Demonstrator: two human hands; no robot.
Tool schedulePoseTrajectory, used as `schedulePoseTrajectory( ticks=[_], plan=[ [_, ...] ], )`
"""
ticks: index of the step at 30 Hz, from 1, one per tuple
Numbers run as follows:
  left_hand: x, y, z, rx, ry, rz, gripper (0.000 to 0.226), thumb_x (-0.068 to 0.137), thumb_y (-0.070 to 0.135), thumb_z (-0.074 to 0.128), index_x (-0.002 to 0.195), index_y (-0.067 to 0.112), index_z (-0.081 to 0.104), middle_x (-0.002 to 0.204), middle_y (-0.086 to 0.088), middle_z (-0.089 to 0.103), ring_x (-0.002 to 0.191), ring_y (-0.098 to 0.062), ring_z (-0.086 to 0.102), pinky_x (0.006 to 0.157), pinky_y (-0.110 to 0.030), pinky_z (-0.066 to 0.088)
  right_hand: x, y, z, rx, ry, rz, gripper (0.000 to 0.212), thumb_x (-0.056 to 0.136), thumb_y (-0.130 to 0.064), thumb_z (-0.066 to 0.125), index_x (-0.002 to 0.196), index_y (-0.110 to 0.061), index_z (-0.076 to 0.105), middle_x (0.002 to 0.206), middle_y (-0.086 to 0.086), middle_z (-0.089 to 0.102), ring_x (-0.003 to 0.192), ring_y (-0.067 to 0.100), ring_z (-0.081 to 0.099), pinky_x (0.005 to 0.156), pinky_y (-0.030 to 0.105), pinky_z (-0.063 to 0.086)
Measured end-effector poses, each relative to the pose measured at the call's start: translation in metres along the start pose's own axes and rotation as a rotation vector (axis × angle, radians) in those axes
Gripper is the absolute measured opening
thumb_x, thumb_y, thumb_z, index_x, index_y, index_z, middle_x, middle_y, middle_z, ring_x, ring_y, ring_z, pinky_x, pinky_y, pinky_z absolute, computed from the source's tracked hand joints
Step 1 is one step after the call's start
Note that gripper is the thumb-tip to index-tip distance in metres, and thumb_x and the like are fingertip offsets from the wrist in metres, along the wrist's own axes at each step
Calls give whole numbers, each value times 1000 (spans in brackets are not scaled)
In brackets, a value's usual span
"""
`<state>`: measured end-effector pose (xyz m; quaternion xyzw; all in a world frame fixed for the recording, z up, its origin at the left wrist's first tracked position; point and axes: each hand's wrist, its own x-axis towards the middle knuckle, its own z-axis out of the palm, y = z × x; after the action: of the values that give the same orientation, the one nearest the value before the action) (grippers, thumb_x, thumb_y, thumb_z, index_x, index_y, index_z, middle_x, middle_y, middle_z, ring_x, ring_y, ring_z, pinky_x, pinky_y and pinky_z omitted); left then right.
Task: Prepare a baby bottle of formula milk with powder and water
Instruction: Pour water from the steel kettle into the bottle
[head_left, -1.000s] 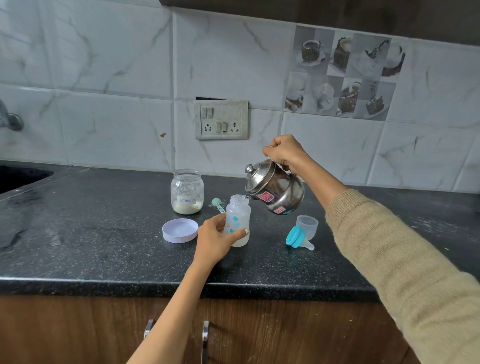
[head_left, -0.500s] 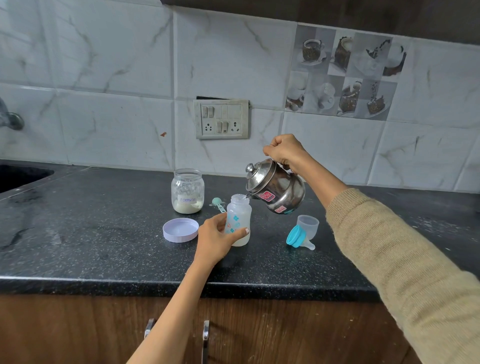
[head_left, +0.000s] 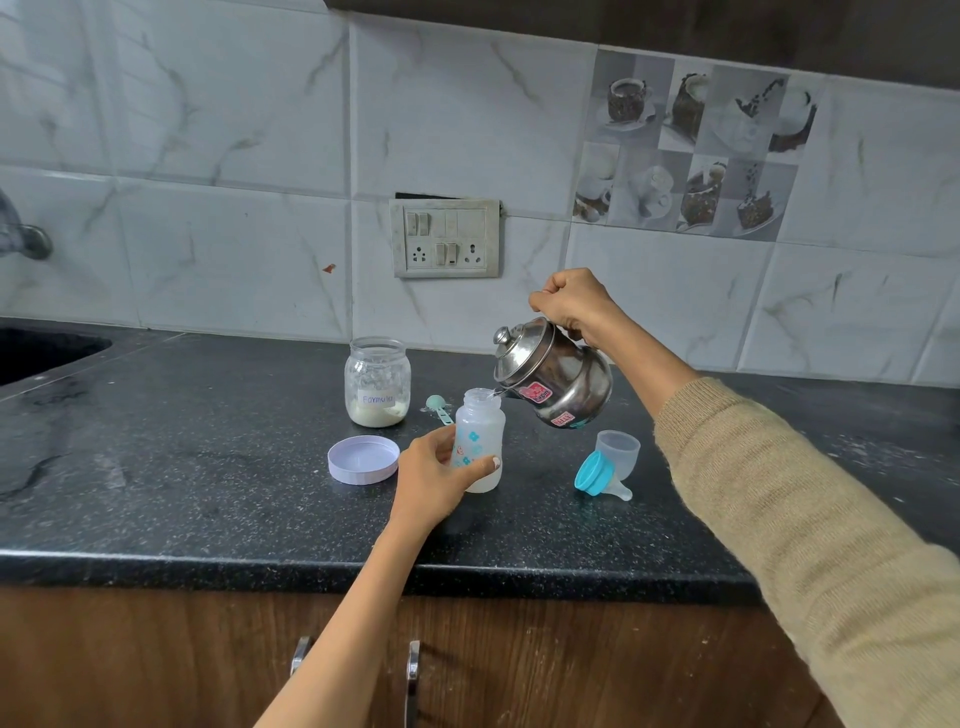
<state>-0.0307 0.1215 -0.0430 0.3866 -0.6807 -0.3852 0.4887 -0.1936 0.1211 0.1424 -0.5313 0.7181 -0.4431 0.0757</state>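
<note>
Head view: right hand (head_left: 571, 304) grips the tilted kettle (head_left: 556, 376), spout at the bottle (head_left: 480, 441) mouth. Left hand (head_left: 436, 480) holds the bottle on the worktop (head_left: 182, 467).

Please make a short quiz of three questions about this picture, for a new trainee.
1. True or false: the steel kettle is tilted, with its spout at the mouth of the baby bottle.
2. Which hand grips the bottle? A) left hand B) right hand
3. Fill in: the formula jar stands open; its lid lies on the ____.

Key: 1 true. 2 A. 3 counter.
</note>
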Motion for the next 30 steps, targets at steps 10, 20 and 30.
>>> schedulePoseTrajectory(
  ticks=[10,20,30],
  plan=[
    [-1,1,0,-6,2,2,49,71,24,81,117,14,66,112,0,71,95,-6,66,74,-9,47,1,6,0,44,21,28,28,83,-12,59,60,-18,44,58,-3,44,47,11,36,42,22,28],
    [-2,2,0,-15,-3,12,37,70,21,82,105,18,70,100,5,73,88,1,66,69,-6,48,0,22,1,134,38,105,27,81,-12,58,59,-17,43,61,-1,44,51,14,39,50,24,34],
    [-2,4,0,-17,-4,19,34,71,21,81,103,21,70,94,8,72,86,6,65,66,-4,47,0,27,2,169,46,116,29,82,-12,59,58,-18,43,60,-2,44,53,12,40,52,25,36]
  ],
)
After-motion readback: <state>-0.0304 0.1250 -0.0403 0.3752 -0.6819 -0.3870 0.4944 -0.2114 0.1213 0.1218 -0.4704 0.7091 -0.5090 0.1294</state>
